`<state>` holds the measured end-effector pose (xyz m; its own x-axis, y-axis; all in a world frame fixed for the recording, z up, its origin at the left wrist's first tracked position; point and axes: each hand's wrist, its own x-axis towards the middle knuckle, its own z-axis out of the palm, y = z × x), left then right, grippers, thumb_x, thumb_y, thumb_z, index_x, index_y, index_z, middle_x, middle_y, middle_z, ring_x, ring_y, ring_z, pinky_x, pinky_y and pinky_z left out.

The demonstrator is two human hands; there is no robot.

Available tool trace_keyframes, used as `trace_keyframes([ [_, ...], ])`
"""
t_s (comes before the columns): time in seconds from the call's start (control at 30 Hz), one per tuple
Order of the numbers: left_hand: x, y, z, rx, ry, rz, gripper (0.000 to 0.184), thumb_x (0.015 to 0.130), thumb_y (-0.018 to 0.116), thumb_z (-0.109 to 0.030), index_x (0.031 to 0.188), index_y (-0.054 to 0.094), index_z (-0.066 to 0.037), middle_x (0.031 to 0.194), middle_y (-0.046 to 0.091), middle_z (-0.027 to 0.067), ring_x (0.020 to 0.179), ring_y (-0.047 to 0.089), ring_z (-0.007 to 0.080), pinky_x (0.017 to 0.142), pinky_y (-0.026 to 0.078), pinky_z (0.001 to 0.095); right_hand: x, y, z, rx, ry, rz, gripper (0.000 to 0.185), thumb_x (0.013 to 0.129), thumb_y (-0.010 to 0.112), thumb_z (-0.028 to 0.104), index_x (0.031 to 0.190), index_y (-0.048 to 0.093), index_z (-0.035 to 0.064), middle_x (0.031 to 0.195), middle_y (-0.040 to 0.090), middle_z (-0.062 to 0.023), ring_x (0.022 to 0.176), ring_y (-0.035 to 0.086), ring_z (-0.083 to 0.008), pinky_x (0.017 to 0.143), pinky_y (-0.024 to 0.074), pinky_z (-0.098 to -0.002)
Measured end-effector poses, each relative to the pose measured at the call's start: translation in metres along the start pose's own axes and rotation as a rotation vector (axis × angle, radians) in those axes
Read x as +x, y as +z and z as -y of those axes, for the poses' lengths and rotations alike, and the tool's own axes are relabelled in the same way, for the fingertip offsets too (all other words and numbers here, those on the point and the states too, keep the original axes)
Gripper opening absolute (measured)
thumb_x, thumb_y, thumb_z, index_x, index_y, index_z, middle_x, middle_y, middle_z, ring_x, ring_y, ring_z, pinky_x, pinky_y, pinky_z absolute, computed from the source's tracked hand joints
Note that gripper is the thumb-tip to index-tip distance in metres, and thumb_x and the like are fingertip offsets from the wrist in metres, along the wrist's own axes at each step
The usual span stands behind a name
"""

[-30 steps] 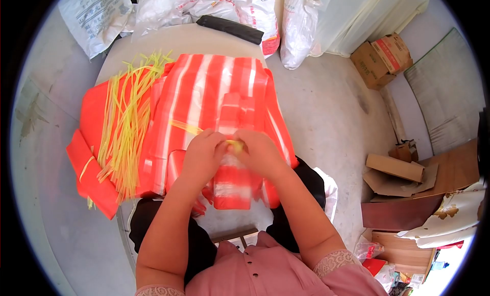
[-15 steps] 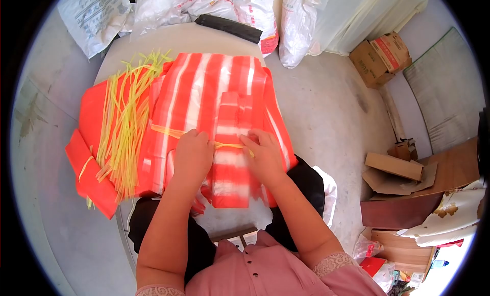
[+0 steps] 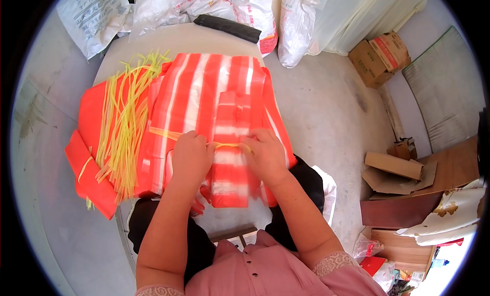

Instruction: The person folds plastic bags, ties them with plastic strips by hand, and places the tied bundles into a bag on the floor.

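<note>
A folded bundle of red-and-white striped plastic bags (image 3: 230,186) lies in front of me, on top of a larger stack of striped plastic bags (image 3: 204,86). One yellow plastic strip (image 3: 226,145) runs across the bundle's middle. My left hand (image 3: 193,154) is closed on the strip at the bundle's left side, and a length of it trails out leftward over the stack. Fingers of my right hand (image 3: 266,155) pinch the strip at the right side; a short end shows at the fingertips. Whether the strip passes under the bundle is hidden.
Many loose yellow strips (image 3: 120,135) lie on red plastic at the left, beside a tied red bundle (image 3: 89,168). A black roll (image 3: 227,29) rests at the table's far end (image 3: 168,39). White sacks (image 3: 204,7) stand behind. Cardboard boxes (image 3: 372,63) are on the right.
My right hand has shifted slightly, its fingers curling closer over the strip. My left hand stays nearly in place; the bundle has barely moved.
</note>
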<state>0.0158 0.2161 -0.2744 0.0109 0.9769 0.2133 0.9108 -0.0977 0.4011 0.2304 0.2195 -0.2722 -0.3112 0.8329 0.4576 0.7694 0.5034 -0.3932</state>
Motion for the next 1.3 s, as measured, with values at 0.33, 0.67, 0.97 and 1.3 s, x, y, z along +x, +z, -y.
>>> trace_keyframes([
  [0.33, -0.002, 0.005, 0.0, 0.013, 0.044, -0.061, 0.023, 0.086, 0.079, -0.02, 0.079, 0.072, 0.0, 0.086, 0.068, 0.0163, 0.087, 0.066, 0.0355, 0.077, 0.056, 0.046, 0.036, 0.013, 0.028, 0.596, 0.529, 0.254, 0.026, 0.095, 0.069, 0.021, 0.084, 0.065, -0.0016, 0.077, 0.067, -0.0111, 0.066, 0.064, -0.0199, 0.062, 0.052, -0.0364],
  [0.67, -0.006, -0.023, 0.006, -0.375, 0.088, -0.088, 0.013, 0.079, 0.084, -0.018, 0.083, 0.079, -0.006, 0.112, 0.067, 0.0093, 0.115, 0.056, 0.0317, 0.097, 0.049, 0.043, 0.031, 0.027, 0.012, 0.756, 0.633, 0.384, 0.021, 0.097, 0.072, 0.02, 0.095, 0.07, -0.0014, 0.077, 0.068, -0.008, 0.066, 0.062, -0.0112, 0.061, 0.0521, -0.0301],
  [0.97, -0.01, -0.021, 0.002, -0.604, 0.22, 0.088, 0.031, 0.088, 0.081, -0.018, 0.118, 0.078, -0.011, 0.131, 0.06, 0.0041, 0.126, 0.049, 0.0289, 0.111, 0.04, 0.0438, 0.015, 0.035, 0.023, 0.615, 0.304, 0.185, 0.015, 0.097, 0.07, 0.013, 0.101, 0.073, -0.0003, 0.089, 0.071, -0.0087, 0.08, 0.065, -0.0168, 0.071, 0.0527, -0.0324],
  [1.3, 0.002, -0.018, 0.001, -0.792, -0.049, 0.053, 0.049, 0.089, 0.076, -0.009, 0.136, 0.064, -0.008, 0.122, 0.067, 0.0071, 0.109, 0.06, 0.0225, 0.092, 0.049, 0.0384, 0.019, 0.028, 0.015, 0.727, 0.551, 0.364, 0.026, 0.106, 0.065, 0.021, 0.105, 0.072, -0.003, 0.086, 0.069, -0.0071, 0.078, 0.063, -0.0139, 0.068, 0.0512, -0.0332],
])
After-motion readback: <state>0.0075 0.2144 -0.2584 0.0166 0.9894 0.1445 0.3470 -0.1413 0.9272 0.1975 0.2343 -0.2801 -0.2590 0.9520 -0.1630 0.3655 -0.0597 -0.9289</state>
